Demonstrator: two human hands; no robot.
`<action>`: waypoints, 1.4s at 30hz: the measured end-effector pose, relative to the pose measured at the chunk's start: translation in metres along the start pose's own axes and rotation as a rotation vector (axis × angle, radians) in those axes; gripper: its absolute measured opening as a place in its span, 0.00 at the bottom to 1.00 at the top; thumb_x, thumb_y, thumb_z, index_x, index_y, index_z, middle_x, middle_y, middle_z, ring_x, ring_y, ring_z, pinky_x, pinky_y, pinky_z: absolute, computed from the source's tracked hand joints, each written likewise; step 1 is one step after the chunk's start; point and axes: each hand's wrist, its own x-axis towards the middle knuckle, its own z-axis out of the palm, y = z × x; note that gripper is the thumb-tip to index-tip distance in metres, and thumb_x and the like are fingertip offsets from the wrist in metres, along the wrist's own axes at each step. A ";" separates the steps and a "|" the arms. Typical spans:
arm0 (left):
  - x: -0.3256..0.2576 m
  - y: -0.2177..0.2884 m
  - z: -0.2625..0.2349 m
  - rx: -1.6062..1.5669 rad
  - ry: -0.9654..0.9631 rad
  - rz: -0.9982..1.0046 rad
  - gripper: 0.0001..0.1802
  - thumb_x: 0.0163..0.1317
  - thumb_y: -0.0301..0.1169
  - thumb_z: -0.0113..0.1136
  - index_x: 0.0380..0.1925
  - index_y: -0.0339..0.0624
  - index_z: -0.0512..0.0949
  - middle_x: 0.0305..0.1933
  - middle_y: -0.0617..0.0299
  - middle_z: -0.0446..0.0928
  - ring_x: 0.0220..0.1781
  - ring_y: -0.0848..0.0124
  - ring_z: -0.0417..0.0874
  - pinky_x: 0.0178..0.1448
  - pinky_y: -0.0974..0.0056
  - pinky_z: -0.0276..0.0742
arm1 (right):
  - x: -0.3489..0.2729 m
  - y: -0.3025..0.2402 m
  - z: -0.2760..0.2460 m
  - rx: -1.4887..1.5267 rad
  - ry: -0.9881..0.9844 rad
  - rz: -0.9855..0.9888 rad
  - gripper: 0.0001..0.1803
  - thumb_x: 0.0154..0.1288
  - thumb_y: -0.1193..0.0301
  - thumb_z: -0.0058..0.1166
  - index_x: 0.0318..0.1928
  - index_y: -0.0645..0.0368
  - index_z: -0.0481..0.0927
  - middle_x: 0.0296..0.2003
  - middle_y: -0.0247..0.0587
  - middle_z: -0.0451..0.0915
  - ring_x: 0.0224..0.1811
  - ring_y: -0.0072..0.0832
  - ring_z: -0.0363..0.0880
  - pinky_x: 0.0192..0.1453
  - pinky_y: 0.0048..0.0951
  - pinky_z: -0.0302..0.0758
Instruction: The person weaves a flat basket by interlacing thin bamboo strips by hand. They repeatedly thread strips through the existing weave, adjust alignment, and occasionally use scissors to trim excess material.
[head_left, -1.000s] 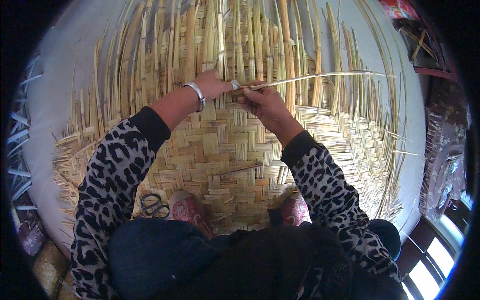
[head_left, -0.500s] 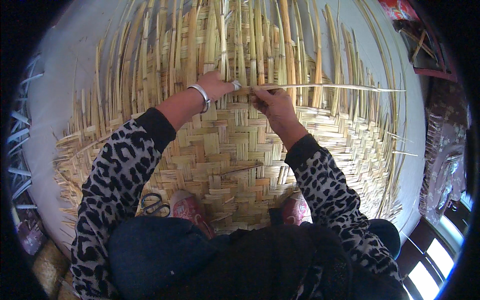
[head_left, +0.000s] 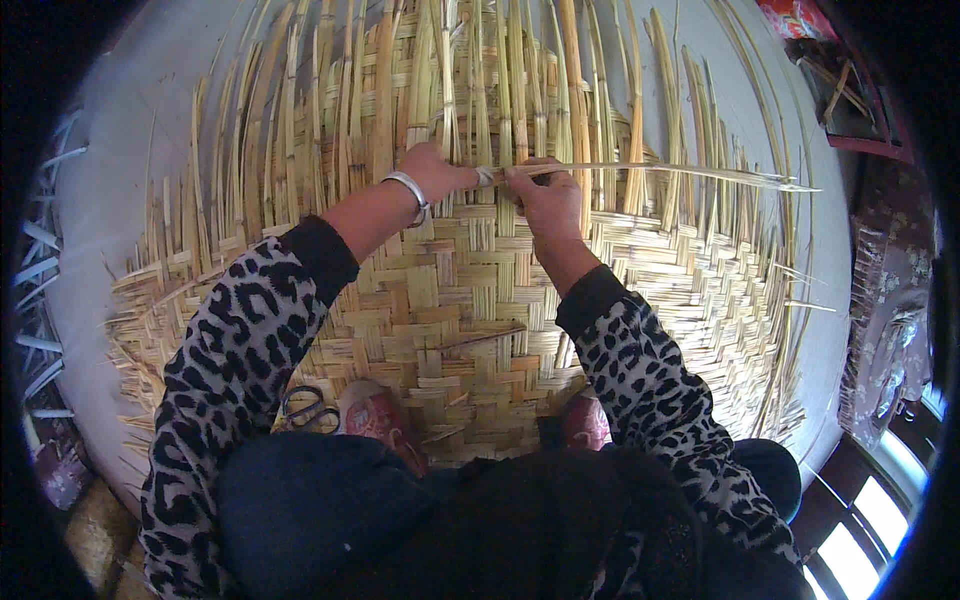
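Observation:
A woven mat [head_left: 450,300] of pale split reeds lies before me, its long unwoven strips [head_left: 385,90] reaching away at the far side. At the far edge of the weave, my right hand [head_left: 553,205] pinches a long thin reed strip [head_left: 690,172], which extends sideways to the right across the upright strips. My left hand [head_left: 437,175], with a silver bangle on its wrist and a white wrap on a fingertip, is closed at the strip's left end. The exact grip of its fingertips is partly hidden.
Dark-handled scissors [head_left: 308,408] lie at the mat's near left, beside my red shoe [head_left: 375,425]. A short loose reed piece [head_left: 482,339] rests on the weave. At the left is a rack of pale bars [head_left: 40,265]; patterned cloth [head_left: 885,310] hangs at the right.
My right hand has turned slightly and shifted a little up, and the strip's free end has moved a bit right and down. My left hand has slid slightly right.

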 end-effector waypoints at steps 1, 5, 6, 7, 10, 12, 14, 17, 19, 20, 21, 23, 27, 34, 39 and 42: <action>-0.001 0.001 0.002 0.001 0.005 -0.008 0.36 0.42 0.57 0.71 0.40 0.34 0.81 0.38 0.50 0.82 0.39 0.60 0.82 0.48 0.59 0.77 | 0.001 0.000 0.000 -0.009 0.012 0.011 0.11 0.58 0.72 0.65 0.39 0.62 0.78 0.26 0.31 0.77 0.24 0.18 0.71 0.26 0.22 0.68; 0.003 0.004 0.010 0.052 0.073 0.065 0.36 0.39 0.52 0.73 0.36 0.27 0.80 0.38 0.39 0.81 0.41 0.51 0.83 0.49 0.56 0.78 | 0.004 -0.001 -0.008 0.007 0.039 0.030 0.11 0.58 0.74 0.65 0.39 0.64 0.78 0.25 0.33 0.78 0.23 0.19 0.71 0.25 0.22 0.67; 0.005 0.003 0.012 0.070 0.082 0.068 0.36 0.39 0.53 0.73 0.37 0.28 0.80 0.39 0.40 0.81 0.41 0.52 0.83 0.49 0.57 0.78 | 0.006 -0.001 -0.012 0.038 0.022 0.007 0.11 0.58 0.74 0.65 0.39 0.64 0.78 0.25 0.33 0.78 0.22 0.20 0.71 0.25 0.22 0.67; 0.006 0.003 0.013 0.091 0.083 0.060 0.37 0.39 0.53 0.72 0.38 0.29 0.80 0.39 0.41 0.81 0.41 0.52 0.83 0.50 0.57 0.78 | 0.008 -0.002 -0.015 0.019 0.056 0.031 0.11 0.58 0.75 0.65 0.39 0.64 0.78 0.25 0.33 0.78 0.22 0.20 0.71 0.25 0.22 0.67; 0.006 0.002 0.013 0.092 0.090 0.011 0.37 0.38 0.54 0.73 0.39 0.30 0.80 0.39 0.42 0.82 0.42 0.53 0.84 0.51 0.57 0.78 | 0.016 -0.003 -0.022 -0.017 0.094 0.028 0.11 0.58 0.75 0.64 0.40 0.65 0.78 0.25 0.34 0.78 0.21 0.20 0.71 0.24 0.23 0.68; 0.005 0.003 0.011 0.063 0.062 0.021 0.38 0.38 0.54 0.72 0.39 0.28 0.80 0.40 0.41 0.81 0.43 0.52 0.84 0.51 0.57 0.77 | 0.019 -0.003 -0.027 -0.079 0.131 0.047 0.11 0.58 0.75 0.64 0.40 0.64 0.78 0.25 0.34 0.78 0.22 0.21 0.72 0.24 0.24 0.69; 0.004 0.004 0.010 0.059 0.057 0.025 0.39 0.39 0.54 0.72 0.39 0.27 0.79 0.40 0.40 0.81 0.43 0.51 0.84 0.52 0.57 0.77 | 0.021 -0.005 -0.033 -0.032 0.175 0.025 0.10 0.58 0.76 0.63 0.40 0.64 0.78 0.26 0.36 0.79 0.22 0.22 0.74 0.24 0.24 0.71; 0.003 0.006 0.010 0.083 0.082 0.029 0.40 0.39 0.54 0.72 0.39 0.25 0.79 0.41 0.38 0.81 0.43 0.50 0.83 0.51 0.57 0.78 | 0.025 -0.010 -0.049 0.040 0.214 0.023 0.09 0.59 0.76 0.62 0.40 0.63 0.78 0.28 0.36 0.79 0.24 0.23 0.76 0.25 0.25 0.74; 0.003 0.007 0.011 0.086 0.085 0.024 0.40 0.38 0.55 0.72 0.39 0.25 0.79 0.40 0.37 0.80 0.43 0.49 0.83 0.51 0.56 0.78 | 0.028 -0.013 -0.061 -0.026 0.290 0.011 0.09 0.60 0.74 0.62 0.38 0.65 0.77 0.27 0.40 0.80 0.22 0.24 0.79 0.21 0.26 0.74; 0.003 0.007 0.011 0.095 0.085 0.018 0.41 0.38 0.56 0.72 0.39 0.25 0.79 0.41 0.37 0.80 0.43 0.49 0.83 0.50 0.56 0.78 | 0.030 -0.013 -0.065 -0.019 0.309 0.001 0.09 0.60 0.75 0.61 0.38 0.65 0.77 0.27 0.40 0.80 0.23 0.24 0.79 0.21 0.26 0.75; 0.003 0.007 0.011 0.107 0.084 0.010 0.41 0.38 0.56 0.72 0.39 0.24 0.79 0.41 0.36 0.80 0.43 0.49 0.83 0.50 0.55 0.78 | 0.033 -0.014 -0.070 -0.010 0.328 -0.009 0.09 0.60 0.75 0.61 0.38 0.65 0.77 0.28 0.40 0.80 0.23 0.24 0.79 0.21 0.26 0.76; 0.003 0.008 0.012 0.130 0.084 0.009 0.40 0.40 0.55 0.72 0.38 0.23 0.79 0.41 0.36 0.80 0.44 0.48 0.83 0.50 0.55 0.78 | 0.036 -0.017 -0.086 -0.048 0.337 -0.004 0.09 0.60 0.77 0.61 0.42 0.60 0.77 0.32 0.37 0.79 0.29 0.24 0.78 0.27 0.27 0.78; 0.001 0.011 0.011 0.161 0.067 0.005 0.36 0.42 0.51 0.71 0.38 0.23 0.79 0.40 0.35 0.80 0.44 0.47 0.83 0.50 0.54 0.78 | 0.040 -0.020 -0.110 0.014 0.423 0.045 0.09 0.60 0.77 0.60 0.42 0.60 0.77 0.33 0.37 0.79 0.30 0.26 0.79 0.27 0.27 0.78; 0.001 0.010 0.011 0.161 0.081 0.016 0.34 0.44 0.49 0.69 0.39 0.25 0.80 0.41 0.35 0.80 0.44 0.46 0.83 0.50 0.54 0.78 | 0.040 -0.033 -0.143 0.115 0.452 0.061 0.08 0.63 0.73 0.59 0.41 0.57 0.75 0.32 0.37 0.80 0.30 0.25 0.78 0.31 0.28 0.77; 0.007 0.003 0.016 0.133 0.077 -0.004 0.40 0.40 0.56 0.71 0.37 0.25 0.79 0.40 0.36 0.80 0.43 0.48 0.83 0.48 0.53 0.78 | 0.014 -0.027 -0.112 -0.189 0.133 0.230 0.11 0.67 0.63 0.55 0.35 0.58 0.79 0.27 0.38 0.81 0.27 0.26 0.80 0.31 0.28 0.77; 0.009 -0.001 0.017 0.113 0.077 0.019 0.43 0.38 0.61 0.72 0.35 0.24 0.79 0.38 0.37 0.80 0.42 0.50 0.83 0.45 0.53 0.77 | 0.008 -0.025 -0.073 -0.828 -0.034 -0.353 0.16 0.66 0.59 0.55 0.41 0.61 0.81 0.27 0.42 0.82 0.28 0.31 0.81 0.33 0.30 0.77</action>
